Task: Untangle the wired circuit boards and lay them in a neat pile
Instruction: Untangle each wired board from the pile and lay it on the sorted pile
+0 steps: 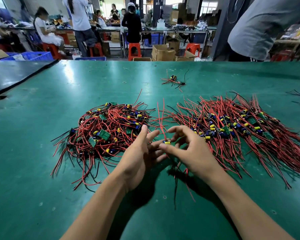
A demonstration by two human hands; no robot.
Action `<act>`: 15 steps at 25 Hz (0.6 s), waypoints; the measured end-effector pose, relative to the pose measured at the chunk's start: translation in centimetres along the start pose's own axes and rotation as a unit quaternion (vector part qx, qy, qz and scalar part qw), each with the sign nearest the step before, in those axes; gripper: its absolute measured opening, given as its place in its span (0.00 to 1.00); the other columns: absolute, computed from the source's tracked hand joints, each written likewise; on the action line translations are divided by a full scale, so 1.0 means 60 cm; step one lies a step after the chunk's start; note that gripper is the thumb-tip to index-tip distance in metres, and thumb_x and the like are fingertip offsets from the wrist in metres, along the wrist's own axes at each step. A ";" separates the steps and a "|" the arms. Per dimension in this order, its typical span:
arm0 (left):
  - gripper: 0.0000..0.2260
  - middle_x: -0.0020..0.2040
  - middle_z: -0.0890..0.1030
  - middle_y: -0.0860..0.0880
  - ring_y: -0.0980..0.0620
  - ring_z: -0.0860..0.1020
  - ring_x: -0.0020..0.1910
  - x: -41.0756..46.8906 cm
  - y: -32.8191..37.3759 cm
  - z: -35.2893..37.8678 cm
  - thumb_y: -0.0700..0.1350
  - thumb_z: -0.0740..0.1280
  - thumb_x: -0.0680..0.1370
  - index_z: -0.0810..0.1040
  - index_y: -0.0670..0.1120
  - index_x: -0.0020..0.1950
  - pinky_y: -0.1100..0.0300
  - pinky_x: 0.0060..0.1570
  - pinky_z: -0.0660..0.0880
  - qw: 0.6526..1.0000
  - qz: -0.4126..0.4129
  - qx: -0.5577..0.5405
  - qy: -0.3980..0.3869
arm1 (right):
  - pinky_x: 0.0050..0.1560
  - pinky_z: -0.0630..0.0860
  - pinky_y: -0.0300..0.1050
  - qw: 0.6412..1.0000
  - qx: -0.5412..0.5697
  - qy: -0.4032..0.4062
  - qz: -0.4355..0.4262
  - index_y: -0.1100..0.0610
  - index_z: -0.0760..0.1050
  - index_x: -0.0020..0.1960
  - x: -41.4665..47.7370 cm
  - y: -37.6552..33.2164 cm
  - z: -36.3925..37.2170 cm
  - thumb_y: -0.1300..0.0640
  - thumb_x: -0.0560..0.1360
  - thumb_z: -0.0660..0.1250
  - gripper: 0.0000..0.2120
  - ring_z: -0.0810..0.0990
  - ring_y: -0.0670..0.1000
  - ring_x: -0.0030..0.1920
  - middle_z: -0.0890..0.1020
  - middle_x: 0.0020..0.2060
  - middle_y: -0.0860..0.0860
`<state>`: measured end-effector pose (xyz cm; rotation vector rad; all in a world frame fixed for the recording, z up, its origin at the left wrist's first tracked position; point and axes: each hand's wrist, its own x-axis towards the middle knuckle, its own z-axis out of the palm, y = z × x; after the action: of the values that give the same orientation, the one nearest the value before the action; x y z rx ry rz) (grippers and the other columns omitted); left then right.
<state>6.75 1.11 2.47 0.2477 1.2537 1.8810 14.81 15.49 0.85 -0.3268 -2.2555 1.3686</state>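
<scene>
i'm looking down at a green table mat (pixel 42 161) with a tangled heap (pixel 107 129) of small wired circuit boards on it, red and black leads sticking out every way. right of the heap lies the neat pile (pixel 241 129), its boards in a loose band and its red wires combed in much the same direction. beyond the heap, further up the mat, sits a small stray bunch (pixel 174 80) of boards, well apart from the rest. left of the heap and beyond it a black mat (pixel 10 75) overlaps the green one. behind the table i see a workshop: people at benches, red stools (pixel 134 50), cardboard boxes (pixel 163 52) and blue crates (pixel 36 55).

both bare forearms reach in from the near edge and meet just right of the heap, in the gap between it and the neat pile. my left hand (pixel 139 156) is turned on edge, palm facing right, fingers straight and spread, their tips reaching under the right hand. my right hand (pixel 185 149) is arched, thumb and curled fingers pinching a single board (pixel 167 142) by its yellow part. that board sits at the tips of the left fingers, raised off the mat; one red wire stands up from it, and its other leads hang down below the hands.
</scene>
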 end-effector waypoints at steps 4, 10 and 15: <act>0.19 0.57 0.82 0.45 0.52 0.83 0.48 -0.002 -0.008 -0.002 0.57 0.56 0.82 0.75 0.50 0.66 0.55 0.57 0.78 0.992 0.108 0.059 0.039 | 0.49 0.73 0.29 0.991 -0.089 0.079 -0.067 0.54 0.80 0.52 0.001 0.002 0.004 0.60 0.70 0.78 0.12 0.80 0.41 0.45 0.81 0.47 0.47; 0.14 0.55 0.74 0.49 0.46 0.78 0.46 0.001 -0.016 -0.051 0.46 0.70 0.75 0.78 0.48 0.60 0.54 0.48 0.75 0.727 0.259 0.550 0.318 | 0.67 0.68 0.51 0.942 -0.196 0.271 0.015 0.55 0.80 0.57 0.015 0.015 -0.047 0.52 0.72 0.76 0.15 0.74 0.53 0.59 0.74 0.55 0.52; 0.20 0.60 0.70 0.48 0.42 0.79 0.46 0.008 -0.023 -0.057 0.51 0.68 0.75 0.74 0.49 0.66 0.52 0.45 0.75 0.683 0.203 0.624 0.321 | 0.65 0.69 0.47 0.960 -0.175 0.218 -0.025 0.53 0.82 0.51 0.008 0.007 -0.026 0.51 0.73 0.75 0.09 0.75 0.52 0.57 0.75 0.53 0.50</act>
<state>5.24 -0.58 -0.47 0.6355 3.0789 1.0573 15.17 17.13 1.21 -0.6189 -2.0957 0.7676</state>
